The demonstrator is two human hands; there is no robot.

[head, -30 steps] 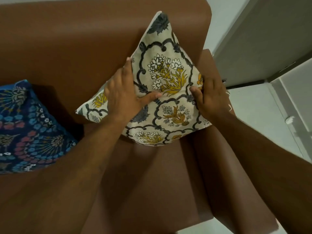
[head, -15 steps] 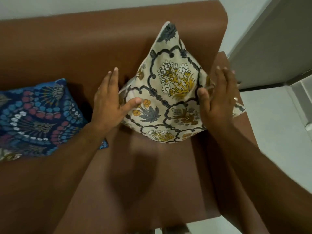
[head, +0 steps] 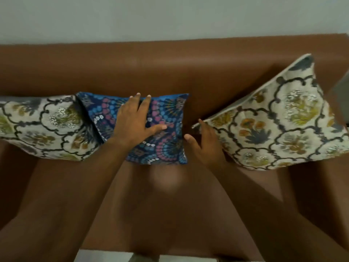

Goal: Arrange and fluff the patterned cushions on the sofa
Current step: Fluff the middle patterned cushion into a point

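Note:
Three patterned cushions lean on the brown sofa (head: 170, 72). A blue cushion with pink and blue dots (head: 166, 133) stands in the middle. My left hand (head: 135, 122) lies flat on its front with fingers spread. A cream floral cushion (head: 43, 127) leans at the left, its edge tucked against the blue one. Another cream floral cushion (head: 279, 121) stands on its corner at the right. My right hand (head: 204, 142) is open in the gap between the blue cushion and the right cream cushion, its fingers partly behind that cushion's left corner.
A pale wall (head: 170, 16) runs behind the sofa back. The brown seat (head: 166, 214) stretches toward me below the cushions. A strip of light floor (head: 105, 258) shows at the bottom edge.
Both hands have left the right cream cushion and moved left. My left hand now rests on the blue cushion. The view has swung left, and a second cream cushion shows.

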